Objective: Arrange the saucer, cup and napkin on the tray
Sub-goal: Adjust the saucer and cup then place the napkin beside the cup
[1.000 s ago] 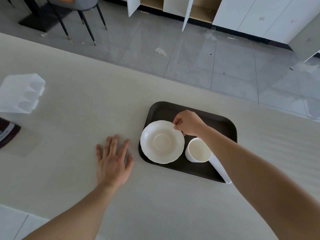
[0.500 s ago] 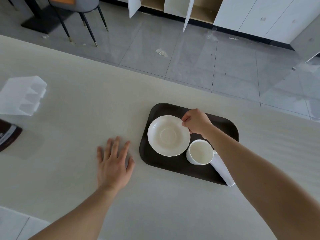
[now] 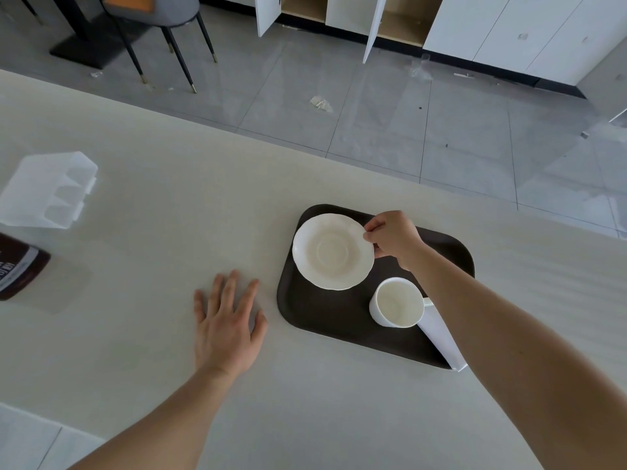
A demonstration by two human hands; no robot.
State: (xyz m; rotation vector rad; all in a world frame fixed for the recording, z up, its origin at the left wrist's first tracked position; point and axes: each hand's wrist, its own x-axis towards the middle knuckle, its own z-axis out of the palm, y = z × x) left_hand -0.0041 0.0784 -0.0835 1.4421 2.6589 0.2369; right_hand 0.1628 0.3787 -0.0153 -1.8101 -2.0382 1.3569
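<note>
A dark brown tray lies on the pale table. A white scalloped saucer is over the tray's far left part, its left rim at the tray's edge. My right hand pinches the saucer's right rim. A white cup stands upright and empty on the tray's near right. A folded white napkin lies beside the cup, partly under my right forearm, its corner past the tray's near edge. My left hand rests flat on the table left of the tray, fingers spread, holding nothing.
A translucent plastic organiser sits at the table's far left, with a dark brown packet just nearer. The table's far edge runs diagonally above the tray; beyond it are grey floor tiles, a chair and white cabinets.
My right hand has carried the saucer from the tray's near left towards its far left corner. The left hand, cup and napkin stay put.
</note>
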